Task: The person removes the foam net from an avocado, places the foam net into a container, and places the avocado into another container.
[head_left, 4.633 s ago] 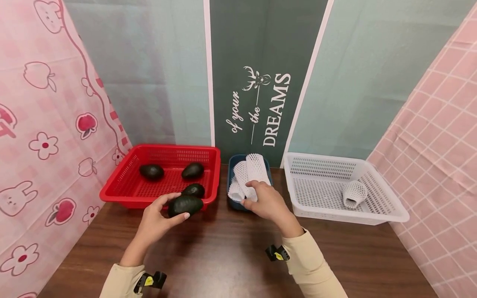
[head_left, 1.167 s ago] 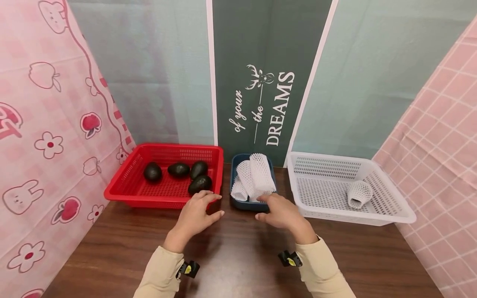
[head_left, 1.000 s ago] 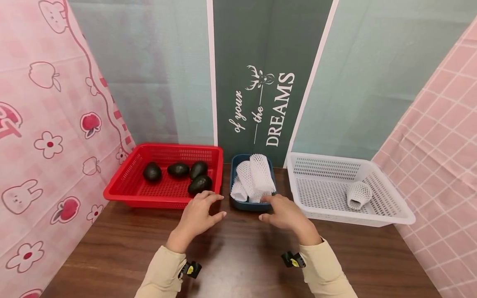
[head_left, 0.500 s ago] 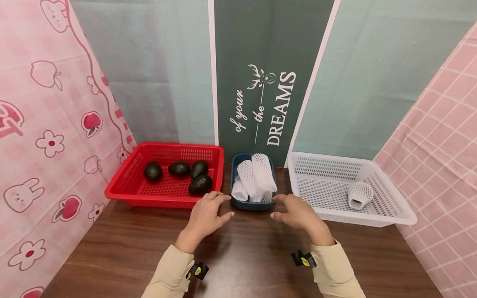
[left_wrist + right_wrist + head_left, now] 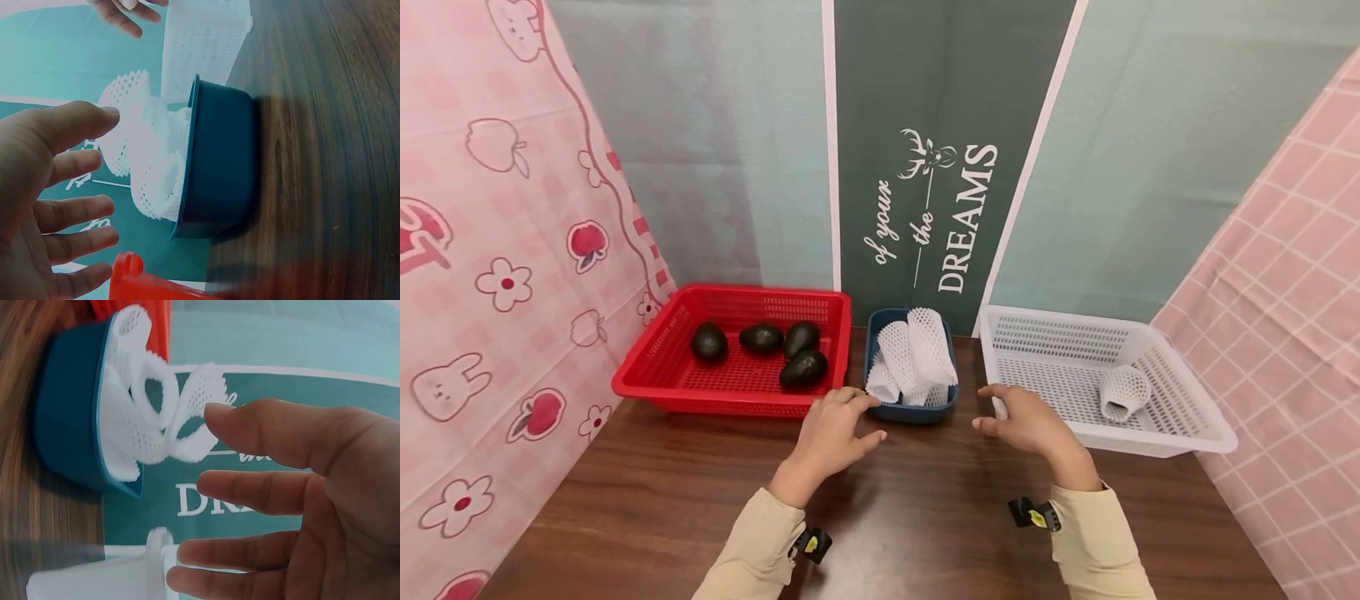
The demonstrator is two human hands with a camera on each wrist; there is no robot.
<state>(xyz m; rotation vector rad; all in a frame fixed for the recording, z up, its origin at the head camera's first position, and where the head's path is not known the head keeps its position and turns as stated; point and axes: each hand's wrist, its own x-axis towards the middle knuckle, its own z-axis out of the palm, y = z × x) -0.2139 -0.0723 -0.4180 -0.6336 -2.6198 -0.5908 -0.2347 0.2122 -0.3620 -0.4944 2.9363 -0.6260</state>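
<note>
In the head view my left hand (image 5: 833, 433) hovers by the near right corner of the red basket (image 5: 730, 400), fingers loosely extended and nothing held. Several dark avocados (image 5: 803, 369) lie in that basket. White foam net sleeves (image 5: 931, 348) are piled in a small blue bin (image 5: 917, 413) at the centre. My right hand (image 5: 1033, 423), also holding nothing, is between the bin and the white basket (image 5: 1105, 323). Both wrist views show the fingers apart from the bin, with the thumb of each hand (image 5: 37, 206) spread. One foam net sleeve (image 5: 1126, 392) sits in the white basket; its contents are hard to see.
A brown wooden table (image 5: 917, 517) runs in front of the baskets. Behind them hangs a green cloth (image 5: 951, 100) with white lettering. Pink patterned cloth (image 5: 505, 333) borders the left side, and a pink checked one (image 5: 1292, 317) the right.
Earlier the left hand held an avocado and the right hand touched the sleeves. The avocado is now in the red basket. Both hands have moved right, the right one away from the bin.
</note>
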